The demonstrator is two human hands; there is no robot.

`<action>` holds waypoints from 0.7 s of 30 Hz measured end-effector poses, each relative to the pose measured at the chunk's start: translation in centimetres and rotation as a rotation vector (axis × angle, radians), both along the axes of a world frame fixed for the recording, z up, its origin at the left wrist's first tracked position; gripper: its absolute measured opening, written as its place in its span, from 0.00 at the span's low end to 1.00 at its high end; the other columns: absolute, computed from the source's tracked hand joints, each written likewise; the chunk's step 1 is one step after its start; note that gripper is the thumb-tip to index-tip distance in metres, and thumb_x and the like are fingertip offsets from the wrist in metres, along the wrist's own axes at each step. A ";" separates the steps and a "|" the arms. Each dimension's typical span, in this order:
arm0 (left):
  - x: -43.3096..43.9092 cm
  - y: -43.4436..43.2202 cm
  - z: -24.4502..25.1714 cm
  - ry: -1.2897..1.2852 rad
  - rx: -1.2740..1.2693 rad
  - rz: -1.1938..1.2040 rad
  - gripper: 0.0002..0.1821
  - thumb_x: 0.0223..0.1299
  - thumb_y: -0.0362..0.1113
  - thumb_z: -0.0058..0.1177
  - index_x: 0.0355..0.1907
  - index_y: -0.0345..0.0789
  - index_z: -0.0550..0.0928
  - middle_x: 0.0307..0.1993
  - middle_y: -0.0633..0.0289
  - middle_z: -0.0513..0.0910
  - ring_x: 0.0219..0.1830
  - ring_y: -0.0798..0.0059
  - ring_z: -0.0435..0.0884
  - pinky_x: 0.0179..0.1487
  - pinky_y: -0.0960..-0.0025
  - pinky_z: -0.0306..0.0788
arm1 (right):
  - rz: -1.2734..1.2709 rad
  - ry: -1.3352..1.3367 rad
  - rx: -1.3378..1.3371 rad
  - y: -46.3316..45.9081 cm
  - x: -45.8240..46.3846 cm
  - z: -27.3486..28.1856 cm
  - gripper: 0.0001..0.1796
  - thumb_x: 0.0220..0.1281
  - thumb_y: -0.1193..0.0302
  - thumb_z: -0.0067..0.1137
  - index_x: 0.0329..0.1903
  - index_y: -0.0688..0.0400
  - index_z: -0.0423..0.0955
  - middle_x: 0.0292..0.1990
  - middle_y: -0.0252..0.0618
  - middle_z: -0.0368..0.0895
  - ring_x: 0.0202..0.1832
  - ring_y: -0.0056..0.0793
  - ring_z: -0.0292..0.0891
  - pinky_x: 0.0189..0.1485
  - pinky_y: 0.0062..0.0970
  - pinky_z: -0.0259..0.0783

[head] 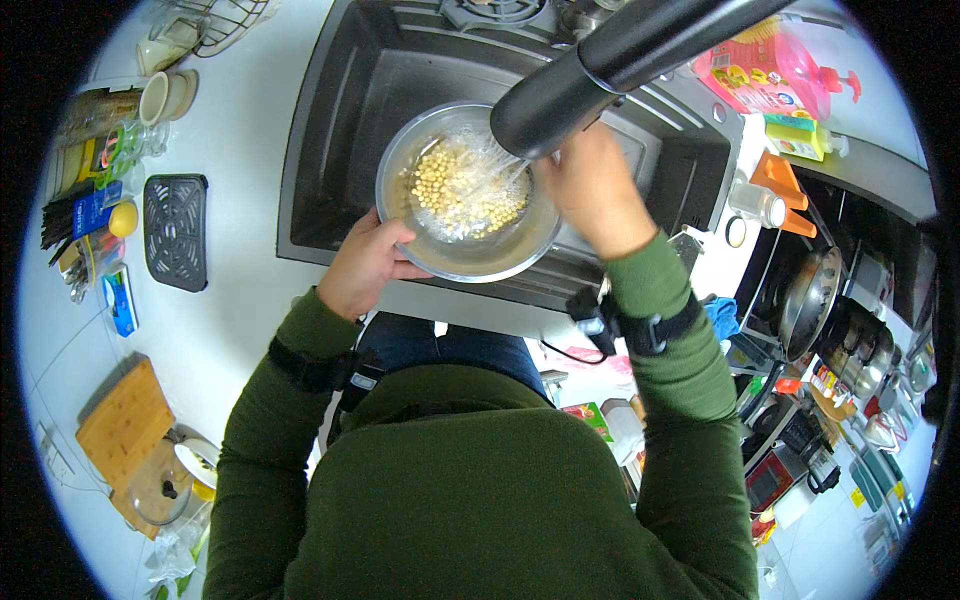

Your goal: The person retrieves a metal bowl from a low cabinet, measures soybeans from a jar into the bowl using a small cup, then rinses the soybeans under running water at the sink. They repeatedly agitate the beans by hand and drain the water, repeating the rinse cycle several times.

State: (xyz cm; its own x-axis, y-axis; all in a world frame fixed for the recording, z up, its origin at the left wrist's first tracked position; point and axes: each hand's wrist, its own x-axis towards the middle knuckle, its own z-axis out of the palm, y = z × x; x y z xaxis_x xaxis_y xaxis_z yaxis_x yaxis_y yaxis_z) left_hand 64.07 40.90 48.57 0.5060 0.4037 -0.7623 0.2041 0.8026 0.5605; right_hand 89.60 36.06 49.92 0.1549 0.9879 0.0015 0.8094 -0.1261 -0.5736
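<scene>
A stainless steel bowl (401, 229) is held over the black sink (431, 67). Pale yellow beans (435, 184), perhaps soybeans, lie inside it in bubbling water. Water streams onto them from the black faucet (547, 109). My left hand (364, 262) grips the bowl's near left rim, its thumb over the edge and its fingers underneath. On the other side, my right hand (600, 191) is blurred, beside the bowl's right rim and the faucet's spout. Its fingertips are partly hidden behind the spout, so its grip is unclear.
A black slotted mat (175, 232) lies on the white counter (240, 112) to the left. Right of the sink stand a pink pump bottle (780, 71), a glass jar (756, 204) and a steel pan (810, 304). Wooden boards (127, 420) lean at lower left.
</scene>
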 end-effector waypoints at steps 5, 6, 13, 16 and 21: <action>0.7 0.1 0.1 -0.018 0.009 -0.028 0.28 0.61 0.36 0.44 0.62 0.26 0.60 0.51 0.47 0.76 0.48 0.62 0.82 0.50 0.61 0.80 | 0.154 -0.150 -0.140 -2.3 -3.6 -0.1 0.09 0.55 0.75 0.51 0.38 0.65 0.75 0.45 0.48 0.77 0.44 0.47 0.76 0.48 0.40 0.74; 0.8 0.1 0.2 -0.005 0.010 -0.034 0.28 0.61 0.36 0.44 0.61 0.26 0.61 0.51 0.47 0.76 0.48 0.62 0.82 0.50 0.61 0.80 | 0.183 -0.230 -0.127 -2.6 -4.1 -0.3 0.09 0.56 0.74 0.50 0.38 0.64 0.76 0.45 0.47 0.77 0.45 0.45 0.76 0.47 0.39 0.74; 1.5 0.1 0.5 -0.048 0.018 -0.057 0.25 0.61 0.34 0.44 0.60 0.27 0.63 0.51 0.47 0.76 0.49 0.62 0.82 0.51 0.60 0.80 | 0.274 -0.267 -0.130 -3.6 -5.2 -1.0 0.21 0.57 0.73 0.50 0.54 0.51 0.77 0.52 0.45 0.76 0.57 0.44 0.72 0.59 0.40 0.68; 1.6 0.0 0.4 -0.049 0.019 -0.070 0.25 0.62 0.34 0.44 0.60 0.27 0.63 0.51 0.48 0.76 0.49 0.62 0.82 0.51 0.60 0.80 | 0.265 -0.117 -0.287 -3.3 -5.5 -0.7 0.18 0.60 0.70 0.47 0.52 0.52 0.77 0.50 0.46 0.77 0.59 0.45 0.69 0.61 0.43 0.65; 1.6 0.0 0.4 -0.035 0.018 -0.066 0.24 0.62 0.34 0.43 0.61 0.28 0.63 0.52 0.49 0.76 0.49 0.63 0.82 0.51 0.60 0.80 | 0.177 -0.377 -0.337 -2.6 -5.7 0.1 0.15 0.62 0.68 0.47 0.46 0.53 0.80 0.46 0.45 0.78 0.55 0.45 0.72 0.55 0.39 0.69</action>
State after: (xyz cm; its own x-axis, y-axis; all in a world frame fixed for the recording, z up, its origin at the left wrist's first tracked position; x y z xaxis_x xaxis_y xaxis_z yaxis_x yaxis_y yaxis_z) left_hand 65.72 40.86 48.93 0.5585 0.3822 -0.7362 0.2364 0.7774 0.5829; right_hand 83.86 33.51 50.01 0.0363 0.9544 -0.2965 0.9771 -0.0961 -0.1897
